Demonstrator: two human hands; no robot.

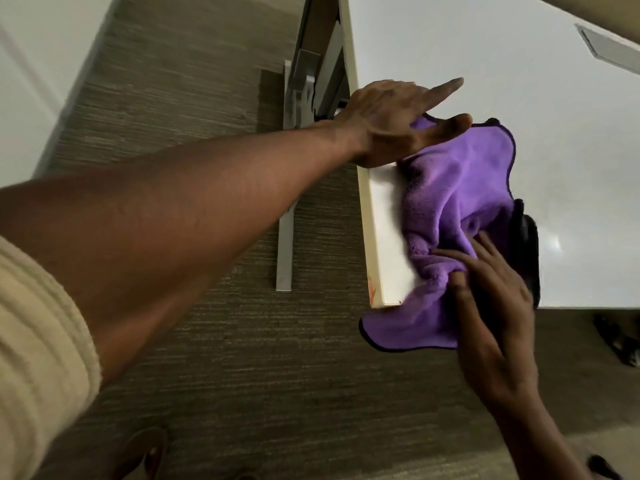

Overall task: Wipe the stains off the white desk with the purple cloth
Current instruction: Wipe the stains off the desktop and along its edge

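Observation:
The purple cloth with a dark hem lies crumpled over the near left corner of the white desk, one flap hanging off the front edge. My left hand rests flat on the cloth's far end at the desk's left edge, fingers spread. My right hand pinches a fold of the cloth near the front edge. An orange-brown stain shows on the desk's side edge by the corner.
A dark object lies partly under the cloth on the desk. A grey cut-out plate sits at the far right. Grey desk legs stand on the carpet to the left. Feet in sandals show below.

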